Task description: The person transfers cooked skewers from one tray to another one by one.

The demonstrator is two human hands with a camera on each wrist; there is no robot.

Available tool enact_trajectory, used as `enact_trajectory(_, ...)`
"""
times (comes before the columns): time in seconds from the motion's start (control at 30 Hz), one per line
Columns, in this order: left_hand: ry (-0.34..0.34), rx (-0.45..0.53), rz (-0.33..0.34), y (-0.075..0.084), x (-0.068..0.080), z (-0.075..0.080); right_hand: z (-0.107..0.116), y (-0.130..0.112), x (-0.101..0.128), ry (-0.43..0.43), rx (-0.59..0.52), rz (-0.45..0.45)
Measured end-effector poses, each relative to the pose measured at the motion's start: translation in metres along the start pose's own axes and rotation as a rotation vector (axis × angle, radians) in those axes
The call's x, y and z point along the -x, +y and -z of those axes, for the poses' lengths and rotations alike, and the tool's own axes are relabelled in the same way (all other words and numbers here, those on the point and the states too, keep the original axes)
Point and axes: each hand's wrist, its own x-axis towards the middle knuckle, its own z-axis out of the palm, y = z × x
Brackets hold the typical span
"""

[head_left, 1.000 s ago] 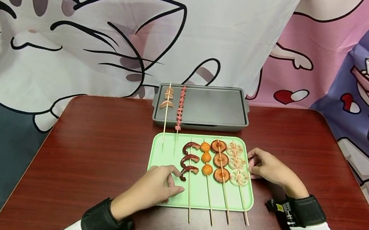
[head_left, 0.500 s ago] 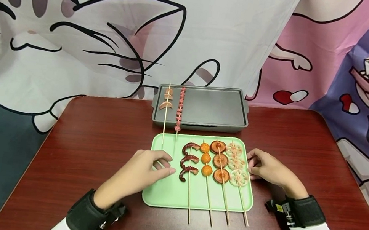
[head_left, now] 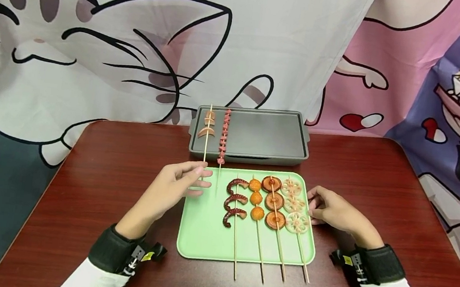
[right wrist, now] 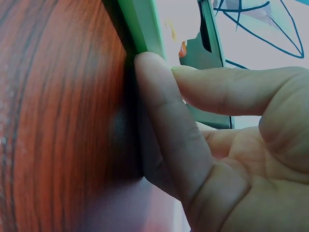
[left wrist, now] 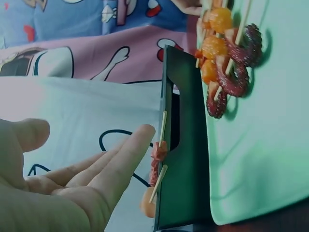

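Skewers are the whole story here, and I'll use the green tray (head_left: 201,236) in the middle of the desk (head_left: 111,196) as the anchor. Left of the tray's far-left corner, the left hand (head_left: 173,187) hovers with fingers loose and mostly straight, holding nothing; its fingertips sit right by the bare stick ends of the two skewers that already lie on the grey griddle pan (head_left: 265,136) behind the tray. Those two are the sausage-slice skewer (head_left: 208,126) and, just right of it, the pink bead-like skewer (head_left: 224,135), both at the pan's left end with their sticks poking out over the tray's far edge. The left wrist view shows the same thing: open fingers (left wrist: 120,166) near the stick tips, not gripping anything as far as I can tell.

On the tray itself, moving right: octopus tentacle skewer (head_left: 235,201), orange ball skewer (head_left: 256,198), mushroom skewer (head_left: 274,201), then lotus root skewer (head_left: 295,204), all side by side with handles hanging over the near edge.

Right of the tray, the right hand (head_left: 333,211) rests on the desk with loosely bent fingers pressed against the tray's right rim, steadying it rather than gripping anything.

So my read: two skewers on the pan, four left on the tray, most of the pan bare. Roughly a third done.
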Motion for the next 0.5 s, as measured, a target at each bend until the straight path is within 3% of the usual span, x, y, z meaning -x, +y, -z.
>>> enact_trajectory(0.23, -0.013, 0.104, 0.070, 0.002, -0.010, -0.001, 0.000, 0.000, 0.000, 0.003, 0.019, 0.000)
enact_trajectory(0.5, -0.007, 0.057, 0.079, 0.003, -0.016, -0.011, 0.000, -0.001, 0.000, -0.001, 0.011, -0.008)
